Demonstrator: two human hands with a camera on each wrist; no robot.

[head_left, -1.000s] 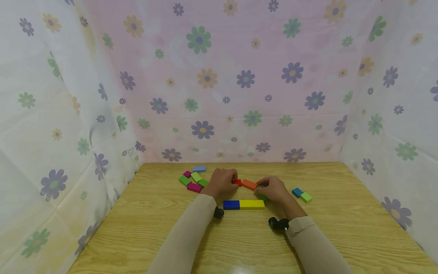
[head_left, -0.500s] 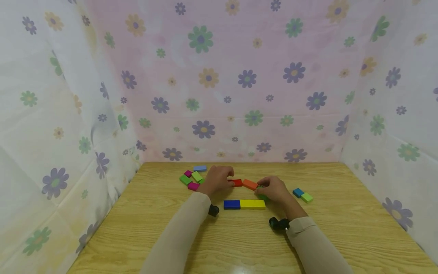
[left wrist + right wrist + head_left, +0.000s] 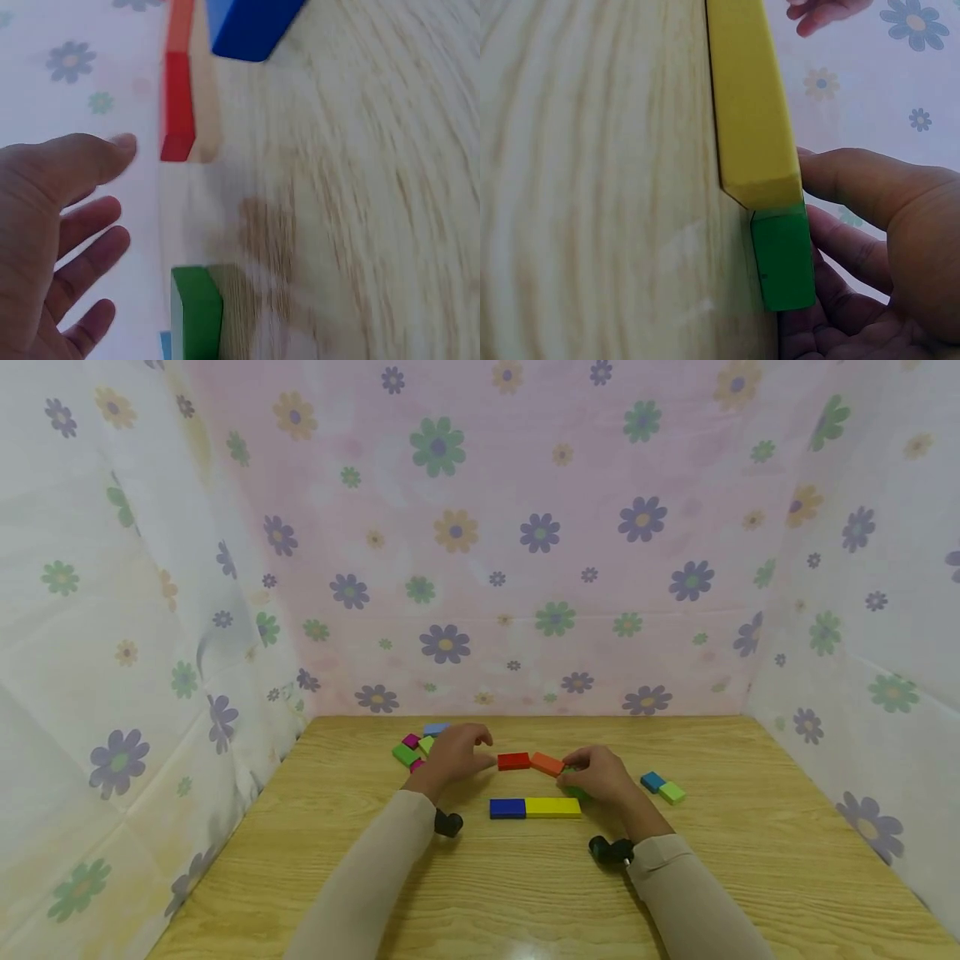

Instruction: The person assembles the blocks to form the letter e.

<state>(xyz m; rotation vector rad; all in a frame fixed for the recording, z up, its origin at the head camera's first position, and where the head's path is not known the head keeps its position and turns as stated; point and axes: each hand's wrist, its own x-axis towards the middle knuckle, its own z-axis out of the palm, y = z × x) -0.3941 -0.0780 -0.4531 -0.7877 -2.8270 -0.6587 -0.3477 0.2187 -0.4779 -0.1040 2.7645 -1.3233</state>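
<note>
My left hand (image 3: pixel 453 756) hovers just left of a red block (image 3: pixel 513 762), its fingers spread and loosely bent with nothing between them. In the left wrist view the thumb is near the red block's end (image 3: pixel 178 112) without touching it. An orange block (image 3: pixel 547 764) lies angled at the red block's right end. My right hand (image 3: pixel 602 775) holds a green block (image 3: pixel 784 259) beside the orange one, thumb on one side and fingers curled at the other. Nearer me, a dark blue block (image 3: pixel 507 808) and a long yellow block (image 3: pixel 553 807) lie end to end.
On the left lie several blocks, among them a green block (image 3: pixel 406 755), a magenta block (image 3: pixel 410 741) and a light blue block (image 3: pixel 436 728). A blue block (image 3: pixel 652 781) and a lime block (image 3: pixel 672 792) touch at right. Flowered cloth (image 3: pixel 495 568) walls the wooden table (image 3: pixel 525 893).
My left hand has let go of the red block and drawn away to the left, leaving the block uncovered. The right hand has stayed in place by the orange block.
</note>
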